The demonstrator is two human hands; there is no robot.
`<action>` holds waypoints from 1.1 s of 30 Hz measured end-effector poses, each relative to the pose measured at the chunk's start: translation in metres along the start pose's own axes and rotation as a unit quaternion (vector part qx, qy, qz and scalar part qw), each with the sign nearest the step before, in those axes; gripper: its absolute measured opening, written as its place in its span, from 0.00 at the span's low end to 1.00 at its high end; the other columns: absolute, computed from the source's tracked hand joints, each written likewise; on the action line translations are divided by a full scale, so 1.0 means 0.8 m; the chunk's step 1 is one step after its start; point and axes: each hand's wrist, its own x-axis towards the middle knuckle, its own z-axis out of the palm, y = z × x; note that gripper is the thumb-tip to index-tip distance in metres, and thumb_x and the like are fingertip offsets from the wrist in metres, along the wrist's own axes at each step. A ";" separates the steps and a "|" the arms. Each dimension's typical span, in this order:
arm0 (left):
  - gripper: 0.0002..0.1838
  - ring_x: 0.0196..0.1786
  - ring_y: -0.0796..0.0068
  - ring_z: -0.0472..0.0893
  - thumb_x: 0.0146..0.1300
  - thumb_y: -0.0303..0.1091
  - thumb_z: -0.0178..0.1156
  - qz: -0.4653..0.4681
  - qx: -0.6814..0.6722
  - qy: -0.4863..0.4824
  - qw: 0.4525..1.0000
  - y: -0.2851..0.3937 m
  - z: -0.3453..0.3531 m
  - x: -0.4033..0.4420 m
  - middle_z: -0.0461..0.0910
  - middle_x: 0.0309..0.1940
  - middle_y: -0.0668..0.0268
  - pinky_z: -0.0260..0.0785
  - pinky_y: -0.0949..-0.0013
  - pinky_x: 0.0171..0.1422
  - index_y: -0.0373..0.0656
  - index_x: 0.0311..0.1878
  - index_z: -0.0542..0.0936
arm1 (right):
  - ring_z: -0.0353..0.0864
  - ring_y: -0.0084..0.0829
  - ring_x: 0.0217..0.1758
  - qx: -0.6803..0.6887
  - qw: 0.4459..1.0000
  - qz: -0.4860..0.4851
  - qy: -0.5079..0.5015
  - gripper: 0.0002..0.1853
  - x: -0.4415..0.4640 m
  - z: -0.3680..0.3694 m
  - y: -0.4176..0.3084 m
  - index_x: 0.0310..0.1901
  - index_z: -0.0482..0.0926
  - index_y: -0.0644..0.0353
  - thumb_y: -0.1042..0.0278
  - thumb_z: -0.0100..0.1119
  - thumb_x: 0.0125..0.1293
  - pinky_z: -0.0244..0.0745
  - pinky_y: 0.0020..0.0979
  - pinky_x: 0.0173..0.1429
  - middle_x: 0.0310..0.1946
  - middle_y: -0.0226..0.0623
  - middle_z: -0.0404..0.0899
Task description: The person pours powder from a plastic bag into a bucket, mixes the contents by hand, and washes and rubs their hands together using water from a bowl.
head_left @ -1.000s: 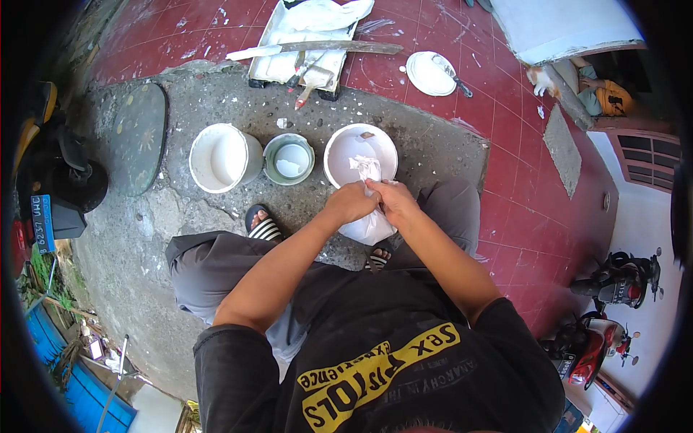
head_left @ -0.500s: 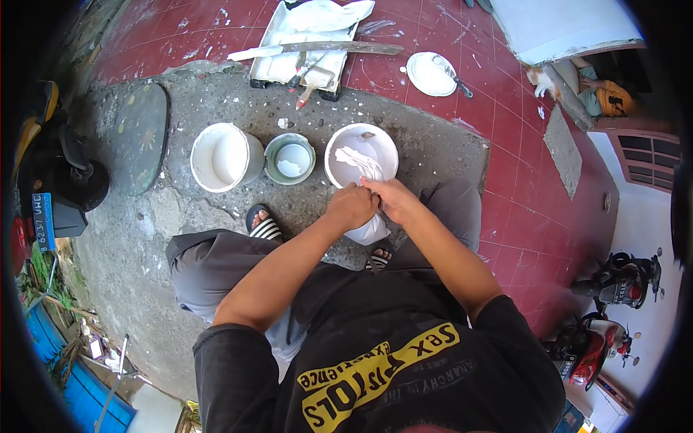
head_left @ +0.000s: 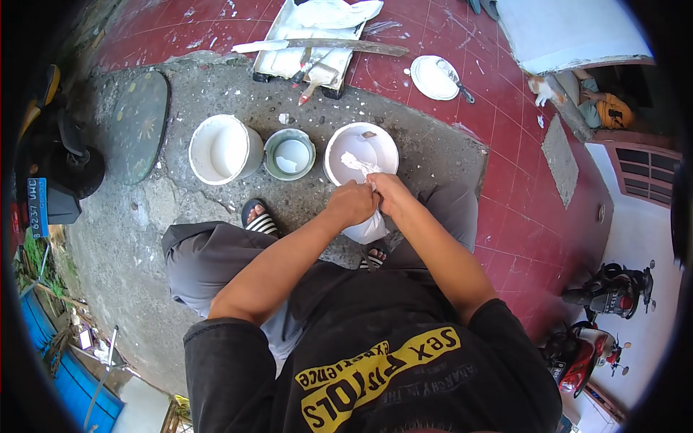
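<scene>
I have both hands grasping the gathered neck of a white bag [head_left: 367,228], my left hand [head_left: 351,203] and right hand [head_left: 390,193] close together. The bag's full part sits at 6 o'clock from my fists, below my knuckles; its loose end pokes out at 11 o'clock, over the pale bucket [head_left: 334,160] at 12.

The bag is smooth and rounded at its full end, crumpled and twisted at the other.

At 6 o'clock, my black shirt [head_left: 404,310] carries "Sex Pistols" and "experience" on yellow strips, with fainter "Anarchy in the" alongside. Far out at 9 o'clock, a blue number plate [head_left: 37,208] shows "6237".
</scene>
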 end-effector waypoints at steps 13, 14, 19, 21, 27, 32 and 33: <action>0.30 0.54 0.43 0.77 0.69 0.50 0.36 -0.050 -0.190 0.017 0.980 -0.027 0.010 0.003 0.79 0.47 0.41 0.65 0.52 0.62 0.32 0.49 0.79 | 0.79 0.37 0.47 0.167 0.966 0.014 -0.198 0.15 -0.015 -0.026 0.001 0.51 0.73 0.63 0.67 0.49 0.65 0.72 0.40 0.57 0.44 0.41 0.78; 0.30 0.53 0.44 0.77 0.69 0.51 0.37 -0.047 -0.211 0.013 0.976 -0.033 0.016 0.006 0.79 0.47 0.41 0.65 0.53 0.62 0.34 0.50 0.79 | 0.78 0.37 0.48 0.157 0.964 -0.008 -0.214 0.15 -0.015 -0.024 0.006 0.52 0.73 0.64 0.68 0.50 0.66 0.72 0.40 0.57 0.45 0.42 0.78; 0.30 0.55 0.45 0.76 0.68 0.51 0.37 -0.034 -0.216 0.009 0.976 -0.035 0.022 0.005 0.78 0.49 0.41 0.64 0.55 0.62 0.34 0.49 0.79 | 0.78 0.37 0.51 0.113 0.988 -0.020 -0.105 0.18 -0.011 -0.017 0.019 0.56 0.71 0.69 0.70 0.52 0.67 0.73 0.39 0.56 0.49 0.44 0.77; 0.30 0.55 0.45 0.76 0.68 0.51 0.37 -0.024 -0.223 0.015 0.975 -0.033 0.018 0.005 0.78 0.49 0.41 0.64 0.55 0.62 0.33 0.49 0.79 | 0.78 0.38 0.51 0.102 0.991 -0.028 -0.083 0.18 -0.012 -0.013 0.017 0.57 0.71 0.69 0.71 0.53 0.67 0.73 0.40 0.56 0.49 0.46 0.77; 0.30 0.54 0.45 0.76 0.69 0.51 0.36 -0.021 -0.213 -0.004 0.977 -0.024 0.002 0.007 0.78 0.48 0.41 0.64 0.53 0.62 0.33 0.49 0.79 | 0.79 0.40 0.47 0.143 0.987 0.009 -0.078 0.16 -0.008 -0.012 0.000 0.53 0.72 0.71 0.75 0.50 0.63 0.74 0.42 0.56 0.44 0.46 0.78; 0.32 0.54 0.43 0.76 0.71 0.54 0.35 -0.024 -0.170 -0.014 0.985 -0.023 0.007 0.005 0.78 0.47 0.40 0.65 0.53 0.62 0.33 0.48 0.79 | 0.79 0.37 0.48 0.126 0.982 0.047 -0.132 0.19 0.003 -0.020 -0.007 0.54 0.74 0.64 0.72 0.52 0.61 0.72 0.39 0.58 0.44 0.42 0.80; 0.32 0.54 0.43 0.76 0.71 0.54 0.35 -0.026 -0.170 -0.013 0.985 -0.021 0.004 0.003 0.78 0.47 0.40 0.65 0.53 0.62 0.33 0.48 0.79 | 0.79 0.37 0.48 0.126 0.982 0.048 -0.134 0.19 0.000 -0.015 -0.011 0.54 0.74 0.64 0.72 0.52 0.61 0.72 0.39 0.58 0.44 0.42 0.80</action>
